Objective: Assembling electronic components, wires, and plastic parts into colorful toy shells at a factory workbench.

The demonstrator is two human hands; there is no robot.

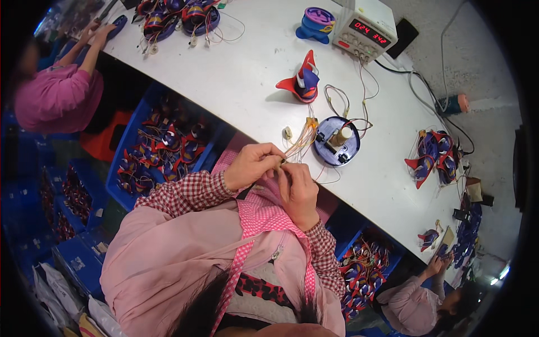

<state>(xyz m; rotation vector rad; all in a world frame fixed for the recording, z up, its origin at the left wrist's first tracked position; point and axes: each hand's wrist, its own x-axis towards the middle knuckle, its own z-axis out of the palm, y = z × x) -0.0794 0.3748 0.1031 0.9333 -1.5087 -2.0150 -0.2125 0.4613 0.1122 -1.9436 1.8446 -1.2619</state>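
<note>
At the table's near edge, my left hand (252, 165) and my right hand (300, 194) meet with their fingertips pinched together. Thin wires (300, 141) run into the fingertips; a tiny dark piece shows there, too small to name. The wires lead to a red and purple toy part with pointed fins (303, 81), standing on the table. Right of the wires lies a round purple housing (337, 154), open side up, with a pale cylinder and black parts inside. A small whitish wired component (287, 133) lies beside my left fingers.
A power supply with a lit display (368, 31) stands at the back, its leads running toward the housing. Beside it is a blue and purple round item (316, 24). Toy assemblies (435, 157) lie at right. Blue bins (120, 163) hold more below the table. Co-workers (62, 95) sit at both sides.
</note>
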